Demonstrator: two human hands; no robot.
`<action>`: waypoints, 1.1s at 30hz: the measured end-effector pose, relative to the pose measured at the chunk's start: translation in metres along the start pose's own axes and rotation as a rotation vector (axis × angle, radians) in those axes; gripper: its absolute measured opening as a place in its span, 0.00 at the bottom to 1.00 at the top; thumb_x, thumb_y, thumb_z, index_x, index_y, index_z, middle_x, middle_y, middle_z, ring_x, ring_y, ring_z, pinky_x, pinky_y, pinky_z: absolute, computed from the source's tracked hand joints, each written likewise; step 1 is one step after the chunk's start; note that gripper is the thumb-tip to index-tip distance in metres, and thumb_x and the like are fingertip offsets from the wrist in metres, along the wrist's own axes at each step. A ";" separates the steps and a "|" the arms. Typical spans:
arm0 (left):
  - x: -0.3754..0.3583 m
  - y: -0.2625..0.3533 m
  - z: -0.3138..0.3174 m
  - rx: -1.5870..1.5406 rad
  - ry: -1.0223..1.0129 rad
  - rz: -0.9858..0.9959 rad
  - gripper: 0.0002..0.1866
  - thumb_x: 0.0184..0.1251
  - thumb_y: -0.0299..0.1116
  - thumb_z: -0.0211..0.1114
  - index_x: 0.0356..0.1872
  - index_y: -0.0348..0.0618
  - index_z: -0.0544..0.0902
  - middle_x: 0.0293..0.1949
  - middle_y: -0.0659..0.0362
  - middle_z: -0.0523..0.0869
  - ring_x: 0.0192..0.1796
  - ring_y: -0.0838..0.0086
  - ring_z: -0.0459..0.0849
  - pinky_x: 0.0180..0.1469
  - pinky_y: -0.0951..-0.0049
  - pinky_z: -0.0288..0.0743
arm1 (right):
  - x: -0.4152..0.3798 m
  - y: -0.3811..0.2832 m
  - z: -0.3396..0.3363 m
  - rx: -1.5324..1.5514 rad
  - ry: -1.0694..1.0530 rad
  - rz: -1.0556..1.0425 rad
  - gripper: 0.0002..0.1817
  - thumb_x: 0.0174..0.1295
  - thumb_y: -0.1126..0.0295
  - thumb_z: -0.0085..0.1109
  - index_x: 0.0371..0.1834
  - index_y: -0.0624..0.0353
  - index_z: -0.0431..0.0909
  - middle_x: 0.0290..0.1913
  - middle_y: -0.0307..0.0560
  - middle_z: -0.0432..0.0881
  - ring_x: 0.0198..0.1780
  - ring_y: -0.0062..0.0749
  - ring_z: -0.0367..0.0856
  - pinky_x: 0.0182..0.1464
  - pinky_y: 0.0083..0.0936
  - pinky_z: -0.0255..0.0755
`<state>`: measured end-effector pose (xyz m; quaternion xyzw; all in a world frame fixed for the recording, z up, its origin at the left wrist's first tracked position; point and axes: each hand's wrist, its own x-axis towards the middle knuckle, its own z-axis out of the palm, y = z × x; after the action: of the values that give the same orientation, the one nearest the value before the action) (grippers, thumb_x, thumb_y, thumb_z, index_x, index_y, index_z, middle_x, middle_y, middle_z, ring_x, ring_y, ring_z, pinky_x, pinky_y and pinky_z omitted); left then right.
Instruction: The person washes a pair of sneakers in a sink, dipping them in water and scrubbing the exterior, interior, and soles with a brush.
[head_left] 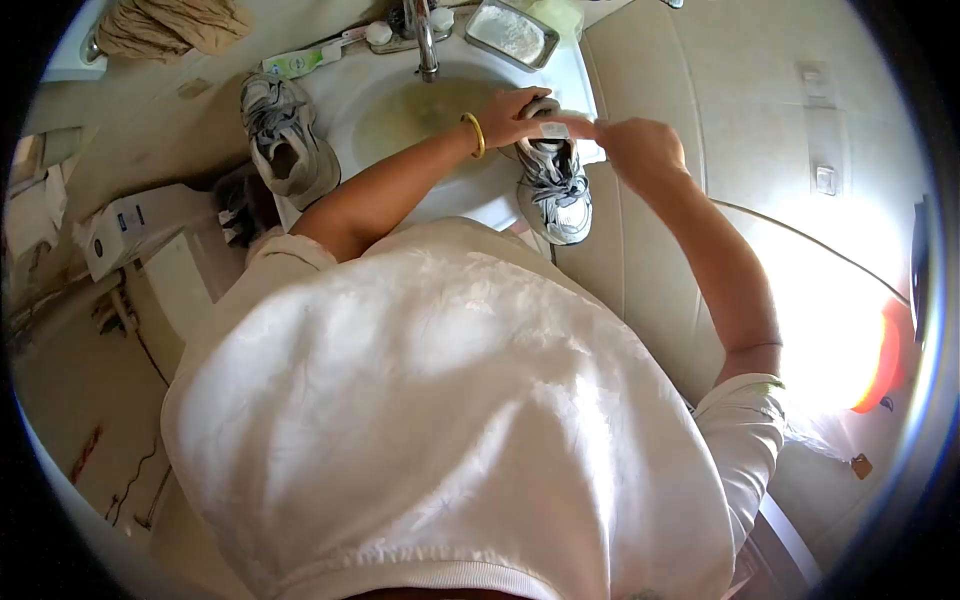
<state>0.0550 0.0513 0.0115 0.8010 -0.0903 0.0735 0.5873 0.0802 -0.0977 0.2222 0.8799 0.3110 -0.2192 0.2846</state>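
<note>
A grey and white laced sneaker is at the right rim of the sink, its toe toward me. My left hand, with a yellow bangle at the wrist, closes on the sneaker's heel end. To the right, my right hand is curled, with a finger or thin handle reaching over the shoe opening. A small whitish piece shows there; I cannot make out whether it is part of a tool or of the shoe. Another matching sneaker stands on the sink's left rim.
The white sink holds cloudy water under a metal faucet. A tray of white powder and a green-white tube lie along the back. Brown cloth hangs upper left. Tiled wall closes off the right.
</note>
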 end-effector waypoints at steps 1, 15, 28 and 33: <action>-0.002 0.000 0.001 0.043 -0.030 0.033 0.25 0.58 0.37 0.62 0.56 0.42 0.70 0.47 0.52 0.79 0.49 0.68 0.76 0.53 0.70 0.68 | -0.004 -0.010 -0.006 -0.199 0.050 -0.056 0.10 0.59 0.67 0.50 0.42 0.49 0.78 0.35 0.41 0.83 0.41 0.31 0.82 0.41 0.31 0.73; -0.001 0.018 -0.002 -0.007 -0.084 -0.173 0.30 0.59 0.42 0.61 0.60 0.40 0.66 0.55 0.52 0.74 0.57 0.69 0.71 0.59 0.73 0.62 | 0.008 0.039 0.034 0.361 0.042 0.053 0.15 0.64 0.51 0.44 0.46 0.37 0.78 0.37 0.38 0.82 0.43 0.38 0.80 0.39 0.35 0.74; 0.042 0.004 0.030 -0.260 -0.023 -0.026 0.30 0.52 0.16 0.43 0.60 0.43 0.66 0.55 0.58 0.72 0.59 0.74 0.68 0.60 0.78 0.59 | -0.076 0.083 0.166 1.815 0.042 0.305 0.19 0.58 0.49 0.57 0.29 0.55 0.73 0.14 0.30 0.62 0.13 0.14 0.57 0.12 0.15 0.49; 0.053 0.002 0.040 -0.411 -0.050 -0.060 0.28 0.51 0.16 0.42 0.58 0.40 0.66 0.52 0.50 0.75 0.50 0.70 0.75 0.53 0.77 0.67 | -0.060 0.034 0.200 2.019 0.199 0.393 0.14 0.54 0.60 0.63 0.26 0.53 0.69 0.15 0.30 0.65 0.10 0.13 0.56 0.10 0.15 0.47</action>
<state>0.1064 0.0096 0.0137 0.6680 -0.0943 0.0161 0.7380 0.0184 -0.2727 0.1200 0.7582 -0.1450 -0.2539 -0.5828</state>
